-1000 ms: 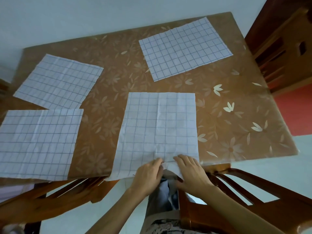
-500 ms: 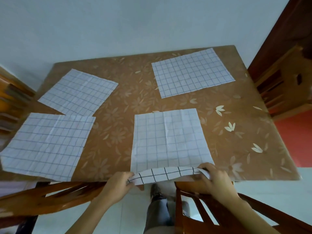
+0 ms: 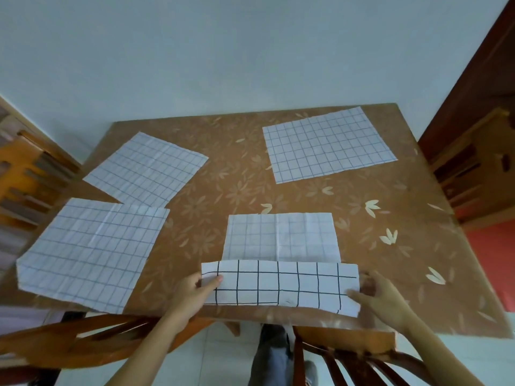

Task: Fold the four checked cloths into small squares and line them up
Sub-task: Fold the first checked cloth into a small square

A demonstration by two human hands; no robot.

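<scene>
Head view: left hand [image 3: 192, 291] and right hand [image 3: 381, 296] each pinch a near corner of the near cloth [image 3: 280, 274] at the table [image 3: 223, 190] front edge, lifting it for an even first fold. Three cloths beyond lie flat, unfolded.

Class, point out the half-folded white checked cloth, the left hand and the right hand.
Half-folded white checked cloth [image 3: 278, 285]: head view, middle of raised flap.
Left hand [image 3: 192, 295]: head view, back of hand.
Right hand [image 3: 383, 298]: head view, back of hand.
</scene>
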